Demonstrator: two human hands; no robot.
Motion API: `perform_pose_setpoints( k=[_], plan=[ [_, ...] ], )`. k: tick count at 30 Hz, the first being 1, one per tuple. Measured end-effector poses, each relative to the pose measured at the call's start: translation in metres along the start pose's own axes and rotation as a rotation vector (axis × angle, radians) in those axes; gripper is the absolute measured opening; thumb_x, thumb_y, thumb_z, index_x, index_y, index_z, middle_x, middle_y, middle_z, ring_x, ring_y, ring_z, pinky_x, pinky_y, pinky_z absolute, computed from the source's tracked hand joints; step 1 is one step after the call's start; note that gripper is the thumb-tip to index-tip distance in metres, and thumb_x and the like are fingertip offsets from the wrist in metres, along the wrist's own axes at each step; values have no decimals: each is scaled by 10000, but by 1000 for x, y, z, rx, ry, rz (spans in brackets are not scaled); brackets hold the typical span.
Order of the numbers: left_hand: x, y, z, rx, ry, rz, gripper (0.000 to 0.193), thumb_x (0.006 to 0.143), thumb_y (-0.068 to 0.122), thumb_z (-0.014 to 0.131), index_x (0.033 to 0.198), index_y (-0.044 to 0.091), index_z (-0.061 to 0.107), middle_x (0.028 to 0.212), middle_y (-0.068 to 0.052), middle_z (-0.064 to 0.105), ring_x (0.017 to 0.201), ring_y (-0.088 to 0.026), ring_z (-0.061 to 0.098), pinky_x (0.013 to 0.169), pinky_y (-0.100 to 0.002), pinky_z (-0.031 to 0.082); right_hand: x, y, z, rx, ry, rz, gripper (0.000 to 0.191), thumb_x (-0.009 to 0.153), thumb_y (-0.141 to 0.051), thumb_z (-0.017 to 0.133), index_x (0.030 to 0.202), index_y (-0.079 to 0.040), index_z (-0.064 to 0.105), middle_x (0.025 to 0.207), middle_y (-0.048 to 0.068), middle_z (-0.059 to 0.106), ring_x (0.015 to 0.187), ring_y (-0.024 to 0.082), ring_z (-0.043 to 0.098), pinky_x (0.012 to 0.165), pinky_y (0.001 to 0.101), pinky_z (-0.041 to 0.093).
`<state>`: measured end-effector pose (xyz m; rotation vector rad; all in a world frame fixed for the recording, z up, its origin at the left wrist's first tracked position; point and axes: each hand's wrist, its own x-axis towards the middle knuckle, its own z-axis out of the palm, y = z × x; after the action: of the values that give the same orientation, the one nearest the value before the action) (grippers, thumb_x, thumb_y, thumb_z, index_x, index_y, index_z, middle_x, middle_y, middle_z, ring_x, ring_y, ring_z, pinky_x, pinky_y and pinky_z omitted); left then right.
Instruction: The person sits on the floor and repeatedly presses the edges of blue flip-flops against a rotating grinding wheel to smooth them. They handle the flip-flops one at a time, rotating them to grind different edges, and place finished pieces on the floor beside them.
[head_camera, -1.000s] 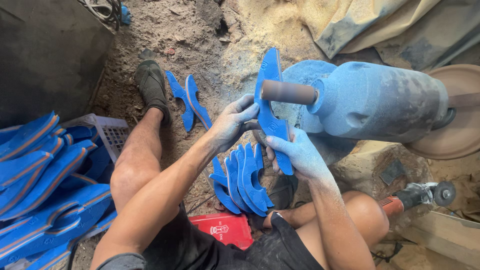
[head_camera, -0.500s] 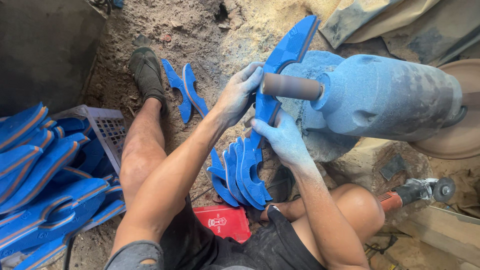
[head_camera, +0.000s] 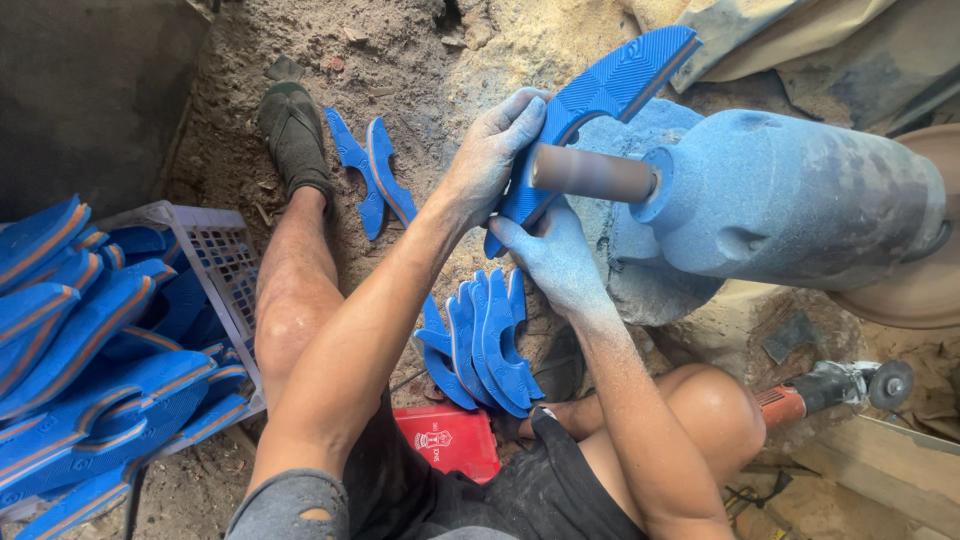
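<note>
Head view shows the left hand (head_camera: 488, 160) and right hand (head_camera: 555, 258), both dusted blue, with fingers closed around a blue rubber sandal sole (head_camera: 590, 110) whose edge is pressed against the brown sanding drum (head_camera: 590, 173) of a dust-caked grinder (head_camera: 790, 200). Fingertips sit just beside the drum, so a slip could scrape them or gouge the ridged, flexible sole. Trimmed soles (head_camera: 485, 340) stand on the dirt nearby.

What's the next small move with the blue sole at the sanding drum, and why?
Probably slide the blue sole along the sanding drum: both hands, left hand and right hand, press its edge there, and only the lower part meets the drum.
</note>
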<state>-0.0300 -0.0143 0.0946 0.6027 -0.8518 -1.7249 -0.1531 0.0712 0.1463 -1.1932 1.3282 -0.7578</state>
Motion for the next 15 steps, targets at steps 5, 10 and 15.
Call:
perform_pose_setpoints(
  k=[5, 10, 15],
  plan=[
    [2, -15, -5, -98, 133, -32, 289, 1096, 252, 512, 1233, 30, 639, 1028, -51, 699, 916, -122, 646, 846, -291, 550, 6, -1, 0, -60, -47, 140, 279, 889, -185, 739, 1065, 18, 669, 894, 53, 709, 808, 128, 653, 732, 296, 536],
    [-16, -31, -16, -61, 171, -30, 288, 1107, 243, 526, 1273, 29, 624, 1053, -42, 675, 946, -116, 616, 861, -283, 532, 0, 2, -2, -52, -149, 76, 429, 894, -205, 764, 1224, 2, 584, 986, 46, 653, 868, 95, 639, 785, 291, 553],
    [-39, -40, -20, -161, 193, -207, 328, 1071, 281, 520, 1319, 76, 587, 1088, -29, 648, 958, -117, 611, 840, -299, 538, -13, 3, -3, 0, -69, 153, 584, 841, -188, 782, 1284, -25, 439, 942, 67, 637, 725, 139, 681, 599, 305, 575]
  ],
)
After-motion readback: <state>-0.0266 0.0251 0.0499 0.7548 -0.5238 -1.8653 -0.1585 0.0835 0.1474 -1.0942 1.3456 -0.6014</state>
